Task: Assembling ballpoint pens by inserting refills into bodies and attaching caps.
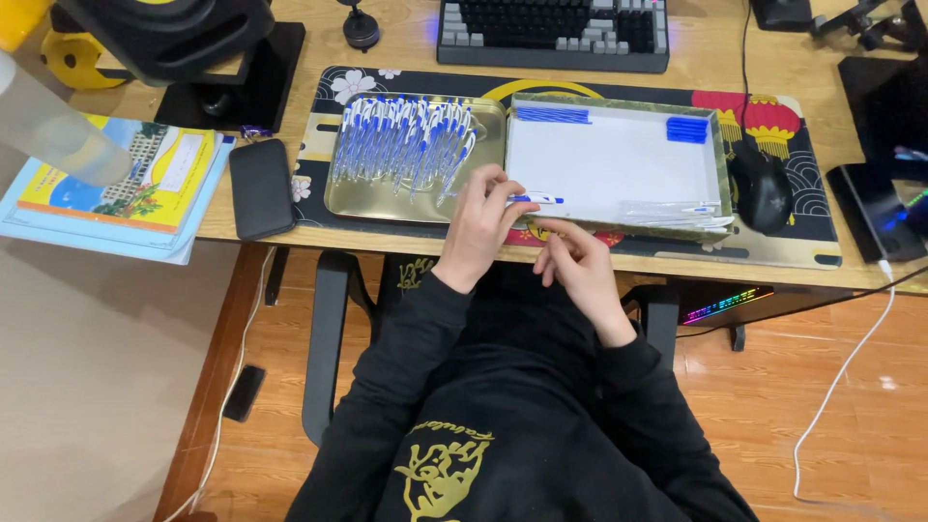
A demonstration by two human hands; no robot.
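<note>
My left hand [478, 224] pinches a white and blue pen [535, 199] at the front edge of the desk, its tip pointing right. My right hand [572, 259] is just below and to the right of it, fingers curled, holding nothing that I can see. A gold metal tray [360, 203] to the left holds several white and blue pens [406, 135] in a row. To the right lies a white-lined box lid [619, 164] with blue refills [553, 115] at its top left, blue caps [687, 129] at its top right and clear sleeves [667, 213] at its front.
A patterned desk mat [773, 242] lies under both trays. A black mouse [762, 187] sits at the right, a keyboard [551, 34] behind, a black phone [260, 188] and a yellow booklet [126, 179] at the left. A white cable [851, 358] hangs off the desk's right side.
</note>
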